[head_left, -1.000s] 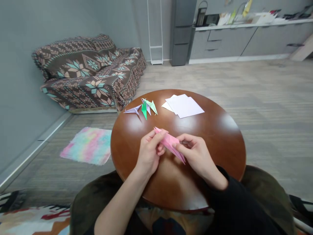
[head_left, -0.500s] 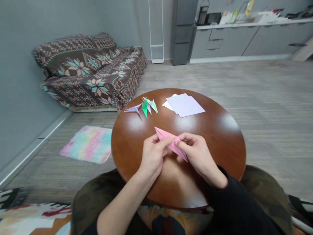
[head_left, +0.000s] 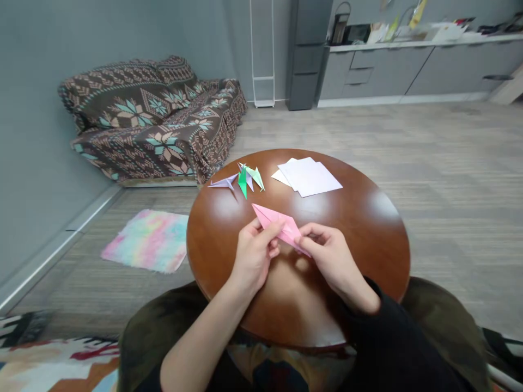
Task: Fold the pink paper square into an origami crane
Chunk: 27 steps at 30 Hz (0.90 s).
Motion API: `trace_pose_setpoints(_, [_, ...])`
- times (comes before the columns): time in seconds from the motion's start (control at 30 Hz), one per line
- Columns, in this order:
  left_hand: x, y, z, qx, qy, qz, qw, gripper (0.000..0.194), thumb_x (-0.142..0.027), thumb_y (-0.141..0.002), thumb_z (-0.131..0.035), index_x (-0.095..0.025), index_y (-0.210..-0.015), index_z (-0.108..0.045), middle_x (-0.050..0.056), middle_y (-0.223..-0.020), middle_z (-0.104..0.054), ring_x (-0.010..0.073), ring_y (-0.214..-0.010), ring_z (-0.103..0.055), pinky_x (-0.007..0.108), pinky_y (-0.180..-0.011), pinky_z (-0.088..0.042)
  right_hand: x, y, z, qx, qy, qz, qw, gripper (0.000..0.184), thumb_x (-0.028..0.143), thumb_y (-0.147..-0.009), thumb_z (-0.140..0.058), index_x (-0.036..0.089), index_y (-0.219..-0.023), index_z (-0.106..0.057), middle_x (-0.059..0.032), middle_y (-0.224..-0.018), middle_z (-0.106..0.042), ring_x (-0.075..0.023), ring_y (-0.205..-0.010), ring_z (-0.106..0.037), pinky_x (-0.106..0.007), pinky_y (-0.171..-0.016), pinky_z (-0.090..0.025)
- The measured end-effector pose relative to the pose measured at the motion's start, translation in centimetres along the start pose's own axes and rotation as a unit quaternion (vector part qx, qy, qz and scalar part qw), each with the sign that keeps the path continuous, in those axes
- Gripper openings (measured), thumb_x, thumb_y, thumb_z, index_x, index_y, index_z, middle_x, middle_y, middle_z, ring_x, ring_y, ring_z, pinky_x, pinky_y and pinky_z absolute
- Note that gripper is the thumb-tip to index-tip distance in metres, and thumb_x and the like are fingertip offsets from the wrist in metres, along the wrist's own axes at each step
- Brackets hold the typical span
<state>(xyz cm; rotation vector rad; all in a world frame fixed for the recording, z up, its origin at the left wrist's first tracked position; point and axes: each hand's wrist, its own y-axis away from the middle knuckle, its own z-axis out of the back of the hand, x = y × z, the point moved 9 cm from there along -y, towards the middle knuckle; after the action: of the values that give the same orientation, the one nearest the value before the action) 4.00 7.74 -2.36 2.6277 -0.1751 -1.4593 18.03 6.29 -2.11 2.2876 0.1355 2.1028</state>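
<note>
A pink folded origami paper, long and diamond-shaped, is held above the near half of the round brown table. My left hand pinches its middle, thumb on top and fingers underneath. Its right end, pointing down and to the right, is between the thumb and fingers of my right hand. The upper-left point sticks out free past my left hand. Beyond it lie several folded paper cranes: a lilac one, a green one and a pale green one.
Loose paper sheets, white-lilac on top, lie overlapped at the table's far side. A patterned covered sofa stands at the far left, with a fluffy pastel mat on the floor. Grey kitchen cabinets line the back wall.
The pink paper has shifted up and left and shows more of its face. My right hand's grip has gone from the middle of the paper toward its right end.
</note>
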Motion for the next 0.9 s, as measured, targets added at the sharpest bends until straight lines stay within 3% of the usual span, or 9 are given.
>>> trace_pose_setpoints(0.13, [0.7,0.2,-0.5,0.033,-0.071,0.013,0.997,0.028,-0.026,-0.070,-0.089,-0.010,-0.068,-0.066,-0.004,-0.052,-0.053,0.0041,-0.046,-0.041,0.017,-0.042,-0.029,0.3,-0.1,-0.2,0.017,-0.013,0.021,1.000,0.018,0.032,-0.080,-0.072,0.016,-0.071,-0.073,-0.0017,-0.063,-0.067,-0.0144,-0.057,-0.055,-0.028,-0.058,-0.041])
trace_pose_setpoints(0.23, [0.5,0.3,-0.4,0.027,-0.103,-0.014,0.994,0.026,-0.026,-0.072,-0.087,-0.011,-0.067,-0.066,-0.002,-0.051,-0.056,0.0049,-0.045,-0.045,0.018,-0.044,-0.032,0.7,-0.1,-0.6,0.029,-0.015,0.030,0.999,0.017,0.031,-0.082,-0.071,0.016,-0.073,-0.073,-0.0027,-0.065,-0.069,-0.0174,-0.063,-0.061,-0.031,-0.065,-0.046])
trace_pose_setpoints(0.4, [-0.2,0.2,0.3,-0.007,-0.121,-0.052,0.991,0.027,-0.024,-0.072,-0.087,-0.012,-0.064,-0.064,-0.004,-0.048,-0.055,0.0047,-0.043,-0.044,0.018,-0.044,-0.031,0.4,0.0,-0.5,0.015,0.002,0.013,1.000,0.016,0.029,-0.075,-0.072,0.016,-0.066,-0.068,-0.0009,-0.061,-0.066,-0.0130,-0.055,-0.053,-0.027,-0.056,-0.039])
trace_pose_setpoints(0.6, [-1.4,-0.3,1.3,-0.056,-0.040,-0.079,0.995,0.023,-0.018,-0.068,-0.089,-0.012,-0.067,-0.066,-0.004,-0.054,-0.057,0.0033,-0.044,-0.043,0.016,-0.043,-0.032,-0.1,0.0,-0.2,-0.001,0.005,-0.005,1.000,0.011,0.024,-0.070,-0.070,0.018,-0.063,-0.065,0.0026,-0.055,-0.058,-0.0103,-0.050,-0.045,-0.025,-0.050,-0.032])
trace_pose_setpoints(0.77, [-0.3,-0.1,-0.1,0.007,-0.039,-0.023,0.999,0.022,-0.022,-0.068,-0.090,-0.011,-0.070,-0.071,-0.001,-0.057,-0.063,0.0057,-0.048,-0.051,0.016,-0.046,-0.040,0.1,0.0,-0.1,-0.005,-0.009,0.006,1.000,0.010,0.026,-0.073,-0.071,0.018,-0.069,-0.068,0.0015,-0.059,-0.062,-0.0114,-0.053,-0.049,-0.025,-0.053,-0.037])
trace_pose_setpoints(0.9, [0.3,0.2,-0.7,0.036,-0.079,0.004,0.996,0.021,-0.022,-0.067,-0.091,-0.009,-0.066,-0.073,0.002,-0.057,-0.067,0.0067,-0.050,-0.059,0.015,-0.051,-0.047,-0.1,-0.2,-0.5,0.040,-0.069,0.017,0.997,0.013,0.026,-0.081,-0.069,0.016,-0.075,-0.074,-0.0043,-0.073,-0.071,-0.0156,-0.068,-0.060,-0.030,-0.069,-0.048])
